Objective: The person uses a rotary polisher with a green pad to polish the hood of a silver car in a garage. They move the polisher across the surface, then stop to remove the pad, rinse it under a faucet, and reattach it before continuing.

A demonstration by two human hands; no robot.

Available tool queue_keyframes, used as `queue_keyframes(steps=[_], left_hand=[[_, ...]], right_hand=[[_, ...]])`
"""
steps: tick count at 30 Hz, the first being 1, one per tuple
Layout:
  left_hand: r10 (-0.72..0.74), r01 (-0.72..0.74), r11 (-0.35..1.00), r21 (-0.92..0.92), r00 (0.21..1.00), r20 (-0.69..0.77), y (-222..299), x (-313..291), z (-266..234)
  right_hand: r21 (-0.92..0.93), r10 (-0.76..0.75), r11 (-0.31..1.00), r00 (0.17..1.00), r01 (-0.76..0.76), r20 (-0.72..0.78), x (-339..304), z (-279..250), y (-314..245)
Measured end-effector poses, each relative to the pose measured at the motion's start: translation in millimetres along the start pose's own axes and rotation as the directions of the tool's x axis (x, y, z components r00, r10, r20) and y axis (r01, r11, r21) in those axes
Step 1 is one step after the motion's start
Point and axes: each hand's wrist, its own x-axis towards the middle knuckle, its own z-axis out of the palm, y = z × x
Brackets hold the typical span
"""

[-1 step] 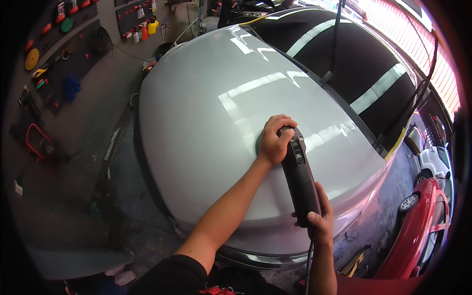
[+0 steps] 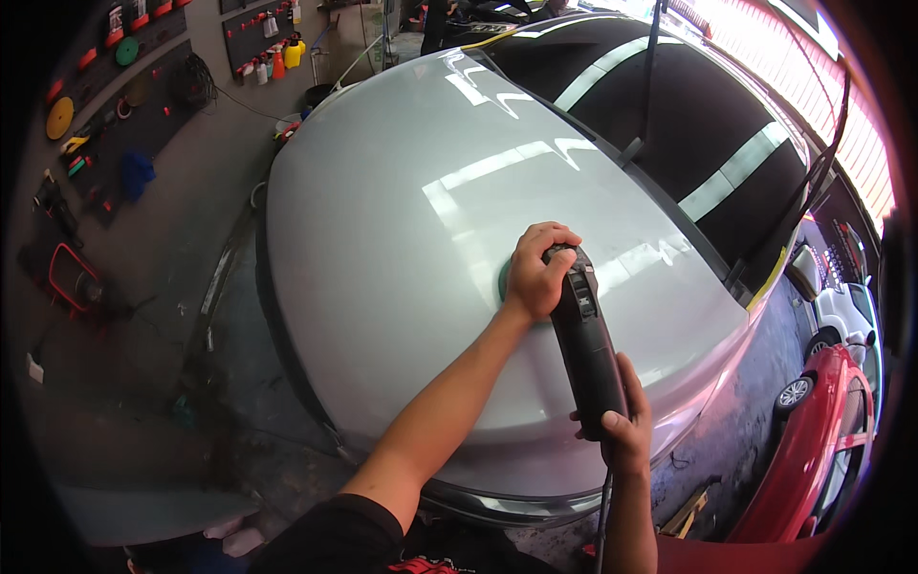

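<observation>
Grip: left hand clasped over head of black polisher, right hand around its rear body | Position: polisher on silver hood, green pad against paint | Right of hood: red car; dark banner, lettering too small to read

Left hand curled forward, right hand curled nearer, forearms bare

I've gray wall w/ tool bds on my L. Floor dk gray, R. Bright slats far R.
</observation>
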Motion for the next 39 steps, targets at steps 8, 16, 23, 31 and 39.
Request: queue_keyframes(steps=[8,16,23,31,39], left_hand=[[0.047,-0.047,0.999,0.001,0.998,0.042,-25.5,59.4,95.6],[-0.006,0.015,0.996,-0.091,0.995,0.1,-69.4,129.5,173.1],[-0.024,0.056,0.982,-0.178,0.984,0.177,-94.0,175.4,231.0],[-0.038,0.064,0.989,-0.13,0.98,0.195,-93.5,171.9,290.5],[-0.031,0.051,0.996,-0.068,0.965,0.262,-56.4,107.1,343.0]], right_hand=[[-0.077,-0.112,0.992,0.987,0.104,-0.112,47.9,-58.3,-34.5],[-0.078,-0.158,0.986,0.979,0.148,-0.131,104.3,-103.2,-65.1],[-0.062,-0.18,0.983,0.969,0.172,-0.172,137.1,-134.7,-86.4],[-0.075,-0.206,0.978,0.95,0.193,-0.233,138.1,-173.5,-93.8],[-0.085,-0.226,0.974,0.913,0.209,-0.34,74.1,-206.5,-91.8]])
